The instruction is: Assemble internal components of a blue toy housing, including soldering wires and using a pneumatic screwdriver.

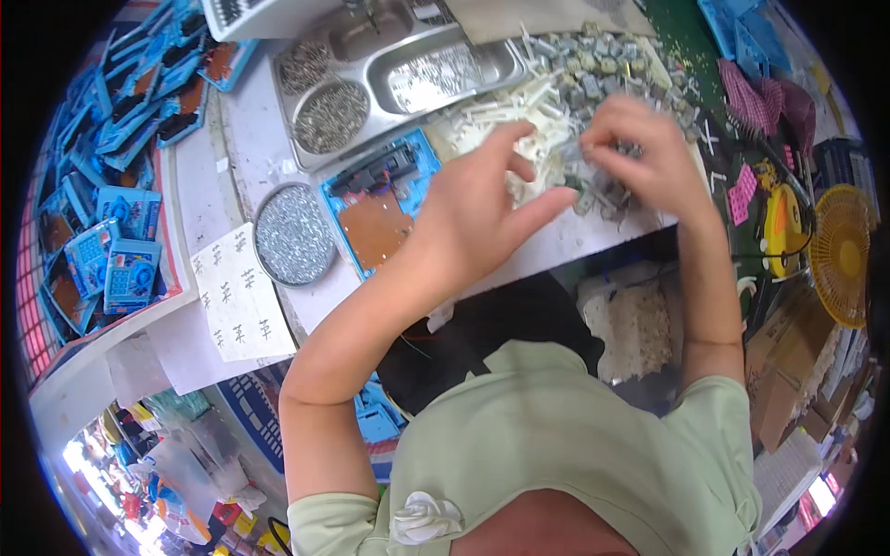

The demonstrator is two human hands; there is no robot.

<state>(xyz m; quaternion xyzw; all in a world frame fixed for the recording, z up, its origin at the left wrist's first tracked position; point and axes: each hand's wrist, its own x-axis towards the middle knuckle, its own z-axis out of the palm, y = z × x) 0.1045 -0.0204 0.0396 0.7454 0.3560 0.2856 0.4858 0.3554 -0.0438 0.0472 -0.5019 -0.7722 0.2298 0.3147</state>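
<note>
Head view shows your right hand (649, 153) pinching a small grey metal-and-plastic component (586, 182) above the white bench edge (565, 243), left hand (482, 208) half open beside it; it looks light, stiff and fiddly, so grip its body edges.

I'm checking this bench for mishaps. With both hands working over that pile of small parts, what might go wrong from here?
The white and grey parts are heaped loosely close to the table edge, so a nudge from the right hand might push some off. The left hand hovers over the blue tray with the brown board and could knock it. The round dish also sits near the edge.
</note>
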